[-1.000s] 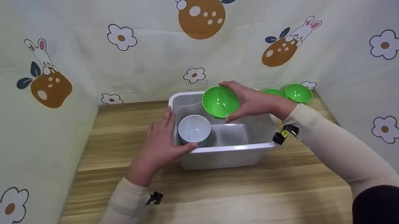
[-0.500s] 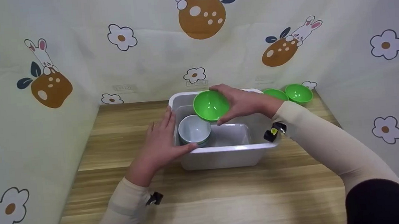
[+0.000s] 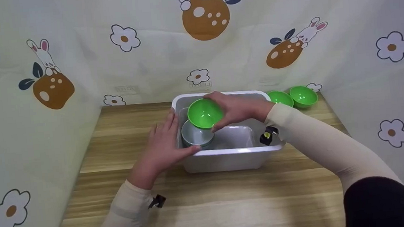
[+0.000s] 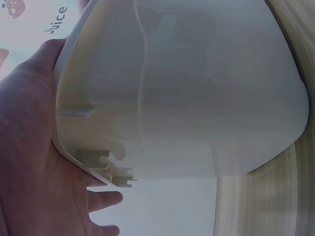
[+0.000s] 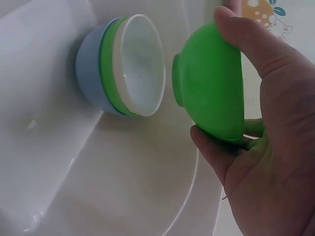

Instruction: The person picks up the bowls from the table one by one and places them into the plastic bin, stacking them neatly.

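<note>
Between thumb and fingers, my right hand (image 3: pixel 236 107) holds a green bowl (image 3: pixel 205 114) by its rim. It hangs over the left part of a white tub (image 3: pixel 244 150), overlapping a bowl stack inside in the head view. That stack, in the right wrist view, has a white bowl (image 5: pixel 142 69) on top, a green one (image 5: pixel 107 64) in the middle and a blue one (image 5: pixel 88 69) lowest; a gap separates the held bowl's foot from it. My left hand (image 3: pixel 158 145) rests on the tub's front left corner, fingers straight along the left side, thumb on the front rim.
Behind my right forearm, two more green bowls (image 3: pixel 304 96) stand on the wooden table (image 3: pixel 211 205) at the back right. A patterned cloth (image 3: pixel 152 62) rises behind the tub and along both sides. The tub's walls stand around the stack.
My right hand has carried the green bowl leftward and slightly toward me, from the tub's back middle to over the stack. My left hand and the tub stay put.
</note>
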`<state>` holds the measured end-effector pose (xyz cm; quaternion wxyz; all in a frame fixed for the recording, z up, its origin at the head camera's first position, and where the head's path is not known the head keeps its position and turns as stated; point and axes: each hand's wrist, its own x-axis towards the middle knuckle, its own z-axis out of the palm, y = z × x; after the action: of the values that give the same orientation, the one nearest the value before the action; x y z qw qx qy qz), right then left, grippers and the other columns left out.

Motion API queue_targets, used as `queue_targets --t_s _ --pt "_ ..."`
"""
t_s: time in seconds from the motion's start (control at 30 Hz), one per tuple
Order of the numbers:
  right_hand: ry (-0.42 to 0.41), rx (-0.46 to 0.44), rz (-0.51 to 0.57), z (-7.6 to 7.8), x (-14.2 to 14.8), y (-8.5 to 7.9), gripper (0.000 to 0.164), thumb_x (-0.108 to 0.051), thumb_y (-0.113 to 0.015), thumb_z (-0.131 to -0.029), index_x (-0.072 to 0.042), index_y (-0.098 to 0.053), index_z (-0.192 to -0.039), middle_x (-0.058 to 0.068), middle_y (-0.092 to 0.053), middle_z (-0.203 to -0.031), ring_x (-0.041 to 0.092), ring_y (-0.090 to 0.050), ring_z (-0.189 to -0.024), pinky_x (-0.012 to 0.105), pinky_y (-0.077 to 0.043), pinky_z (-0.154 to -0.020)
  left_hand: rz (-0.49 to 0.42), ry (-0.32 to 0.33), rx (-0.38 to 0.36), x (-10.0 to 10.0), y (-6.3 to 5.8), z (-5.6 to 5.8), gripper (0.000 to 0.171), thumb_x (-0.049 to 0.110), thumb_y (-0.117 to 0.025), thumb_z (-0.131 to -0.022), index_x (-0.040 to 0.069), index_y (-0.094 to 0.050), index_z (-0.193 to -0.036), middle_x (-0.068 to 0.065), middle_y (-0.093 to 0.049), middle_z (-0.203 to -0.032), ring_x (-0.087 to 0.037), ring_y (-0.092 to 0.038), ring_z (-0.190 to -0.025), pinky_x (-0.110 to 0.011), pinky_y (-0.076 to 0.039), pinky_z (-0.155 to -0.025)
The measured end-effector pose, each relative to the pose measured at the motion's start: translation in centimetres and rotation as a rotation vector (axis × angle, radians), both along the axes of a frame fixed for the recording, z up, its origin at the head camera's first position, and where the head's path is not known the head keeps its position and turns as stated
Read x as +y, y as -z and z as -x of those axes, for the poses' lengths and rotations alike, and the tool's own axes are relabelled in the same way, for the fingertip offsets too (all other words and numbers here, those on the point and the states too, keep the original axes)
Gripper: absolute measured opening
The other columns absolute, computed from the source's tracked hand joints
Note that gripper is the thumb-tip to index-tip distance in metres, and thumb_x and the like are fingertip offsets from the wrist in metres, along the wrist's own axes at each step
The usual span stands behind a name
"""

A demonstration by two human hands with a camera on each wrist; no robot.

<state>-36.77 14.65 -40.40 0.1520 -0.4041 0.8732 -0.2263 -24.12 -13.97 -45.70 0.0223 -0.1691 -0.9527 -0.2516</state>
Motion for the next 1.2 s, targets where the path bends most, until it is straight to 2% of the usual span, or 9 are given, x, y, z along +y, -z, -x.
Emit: queue_targets --t_s 0.07,0.27,0.5,0.63,0.87,1.03,1.2 --pt "-0.030 0.022 0.008 0.0 -0.4 0.3 0.116 -0.053 -0.095 -0.084 -0.013 -0.031 -0.171 0.006 -0.050 -0.156 0.023 -0.054 -0.138 0.045 -0.047 -0.119 0.006 -0.001 0.000 0.0 0.0 0.0 0.138 0.095 -0.063 -0.083 0.002 -0.020 -0.176 -0.016 -0.006 -0.185 -0.040 -0.013 -0.169 -0.071 -0.008 -0.132" --pt "-0.115 0.073 0.034 0.1 -1.2 0.8 0.108 -0.046 -0.096 -0.083 -0.006 -0.039 -0.166 0.011 -0.056 -0.152 0.025 -0.056 -0.136 0.045 -0.046 -0.119 -0.011 -0.002 -0.009 0.0 0.0 0.0 0.139 0.095 -0.063 -0.083 0.002 -0.019 -0.176 -0.016 -0.007 -0.185 -0.038 -0.014 -0.169 -0.072 -0.008 -0.132" --pt "-0.145 0.158 -0.064 0.2 -1.7 1.6 0.116 -0.056 -0.091 -0.086 -0.001 -0.032 -0.169 0.016 -0.051 -0.156 0.027 -0.057 -0.137 0.043 -0.047 -0.119 -0.009 -0.003 -0.009 0.0 0.1 0.1 0.139 0.095 -0.063 -0.083 0.001 -0.019 -0.176 -0.017 -0.010 -0.185 -0.039 -0.014 -0.169 -0.071 -0.008 -0.132" --pt "-0.149 0.175 -0.098 0.2 -2.1 2.0 0.119 -0.062 -0.089 -0.086 -0.002 -0.031 -0.170 0.015 -0.052 -0.155 0.027 -0.059 -0.135 0.043 -0.049 -0.118 -0.001 -0.007 -0.011 0.0 0.1 0.1 0.139 0.094 -0.064 -0.083 0.002 -0.018 -0.176 -0.018 -0.009 -0.185 -0.040 -0.016 -0.169 -0.071 -0.008 -0.132" --pt "-0.164 0.247 -0.206 0.3 -2.6 2.8 0.121 -0.079 -0.074 -0.089 -0.004 -0.027 -0.173 0.014 -0.052 -0.154 0.028 -0.062 -0.129 0.046 -0.053 -0.114 0.007 -0.007 -0.023 0.1 0.0 0.0 0.139 0.096 -0.061 -0.083 0.003 -0.016 -0.177 -0.015 -0.006 -0.185 -0.041 -0.016 -0.169 -0.071 -0.009 -0.132" --pt "-0.199 0.293 -0.251 0.4 -2.9 3.3 0.116 -0.079 -0.070 -0.092 -0.004 -0.028 -0.171 0.014 -0.052 -0.150 0.028 -0.064 -0.123 0.045 -0.055 -0.109 0.014 -0.013 -0.026 0.1 -0.1 0.0 0.140 0.097 -0.060 -0.083 0.002 -0.016 -0.176 -0.016 -0.006 -0.185 -0.041 -0.015 -0.169 -0.070 -0.009 -0.132" --pt "-0.228 0.303 -0.254 0.5 -3.1 3.9 0.117 -0.076 -0.072 -0.093 -0.003 -0.025 -0.172 0.015 -0.051 -0.152 0.030 -0.065 -0.122 0.045 -0.055 -0.110 0.010 -0.007 -0.007 0.1 0.0 0.0 0.137 0.093 -0.063 -0.085 0.002 -0.017 -0.176 -0.017 -0.007 -0.185 -0.041 -0.017 -0.168 -0.070 -0.009 -0.133"
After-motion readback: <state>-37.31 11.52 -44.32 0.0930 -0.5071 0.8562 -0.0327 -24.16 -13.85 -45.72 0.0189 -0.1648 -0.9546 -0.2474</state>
